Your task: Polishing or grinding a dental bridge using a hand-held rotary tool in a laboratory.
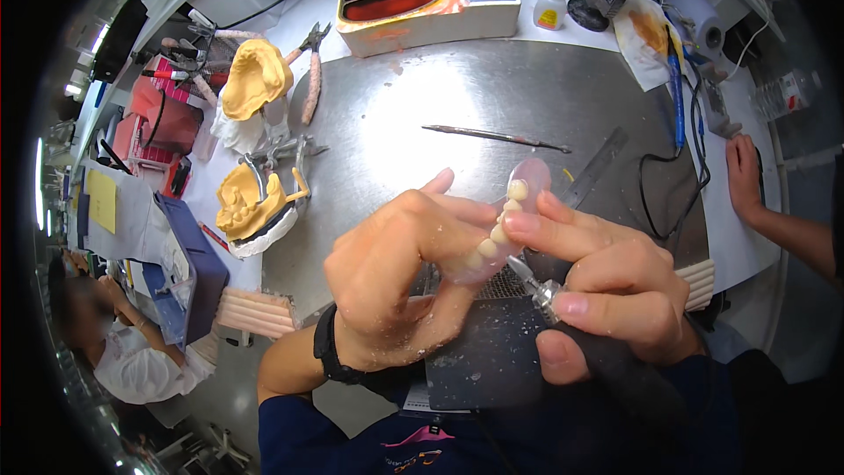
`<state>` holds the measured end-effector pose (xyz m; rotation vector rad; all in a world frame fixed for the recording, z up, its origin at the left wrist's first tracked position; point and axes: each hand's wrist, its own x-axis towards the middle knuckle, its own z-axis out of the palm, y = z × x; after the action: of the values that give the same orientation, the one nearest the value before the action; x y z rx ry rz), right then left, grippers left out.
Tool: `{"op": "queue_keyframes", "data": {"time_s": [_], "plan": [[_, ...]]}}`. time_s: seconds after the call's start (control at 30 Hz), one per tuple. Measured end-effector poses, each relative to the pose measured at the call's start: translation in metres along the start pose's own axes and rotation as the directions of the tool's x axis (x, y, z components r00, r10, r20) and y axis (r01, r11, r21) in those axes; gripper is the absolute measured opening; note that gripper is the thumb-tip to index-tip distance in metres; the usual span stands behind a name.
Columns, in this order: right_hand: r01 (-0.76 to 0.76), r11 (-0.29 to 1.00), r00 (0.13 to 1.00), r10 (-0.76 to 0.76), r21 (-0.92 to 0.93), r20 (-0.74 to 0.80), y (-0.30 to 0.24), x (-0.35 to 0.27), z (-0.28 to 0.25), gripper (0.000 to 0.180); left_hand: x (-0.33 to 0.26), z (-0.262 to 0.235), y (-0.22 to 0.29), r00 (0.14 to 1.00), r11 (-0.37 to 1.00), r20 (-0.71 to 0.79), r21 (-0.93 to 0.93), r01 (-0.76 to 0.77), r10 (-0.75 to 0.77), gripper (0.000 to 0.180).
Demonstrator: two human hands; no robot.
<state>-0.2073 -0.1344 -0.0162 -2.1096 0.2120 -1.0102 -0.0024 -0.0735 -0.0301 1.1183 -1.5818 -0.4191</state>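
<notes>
At the frame's centre, the left hand (396, 273) fingers pinch a pink denture (510, 220) above the steel tabletop (457, 97); the right hand (607, 290) fingers grip a rotary handpiece (549, 295) against it.

Pink denture (514, 220) with row of pale teeth, centre of frame, held tilted, teeth curving from upper right down to left. Dark rotary handpiece (598, 347) lower right, metal tip angled up-left, touching denture's lower edge. White dust on it.
</notes>
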Motion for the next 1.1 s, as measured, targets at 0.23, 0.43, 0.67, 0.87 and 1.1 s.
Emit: {"op": "queue_keyframes", "data": {"time_s": [0.23,0.43,0.67,0.87,1.1], "plan": [[0.010,0.997,0.999,-0.013,-0.078,-0.039,0.0008,0.0006,0.0051,0.028,-0.0012,-0.0015,0.0012,1.000,0.998,0.009,0.060,-0.008,0.008,0.025],[0.032,0.996,0.999,-0.036,-0.085,-0.035,0.0022,0.0001,0.0046,0.030,-0.0012,-0.0006,0.0016,1.000,0.999,0.005,0.026,0.023,-0.023,0.025],[0.069,0.994,0.997,-0.072,-0.086,-0.037,0.0045,-0.0006,0.0055,0.030,-0.0017,-0.0011,0.0006,1.000,1.000,0.010,0.022,0.009,-0.010,0.026],[0.082,0.992,0.995,-0.088,-0.101,-0.054,0.0046,-0.0001,0.0074,0.030,-0.0035,-0.0007,-0.0018,1.000,1.000,0.001,-0.002,0.011,-0.011,0.027],[0.083,0.992,0.994,-0.089,-0.094,-0.060,0.0052,-0.0011,0.0086,0.029,-0.0034,-0.0026,-0.0035,0.999,1.000,0.034,0.016,-0.012,0.011,0.027]]}}
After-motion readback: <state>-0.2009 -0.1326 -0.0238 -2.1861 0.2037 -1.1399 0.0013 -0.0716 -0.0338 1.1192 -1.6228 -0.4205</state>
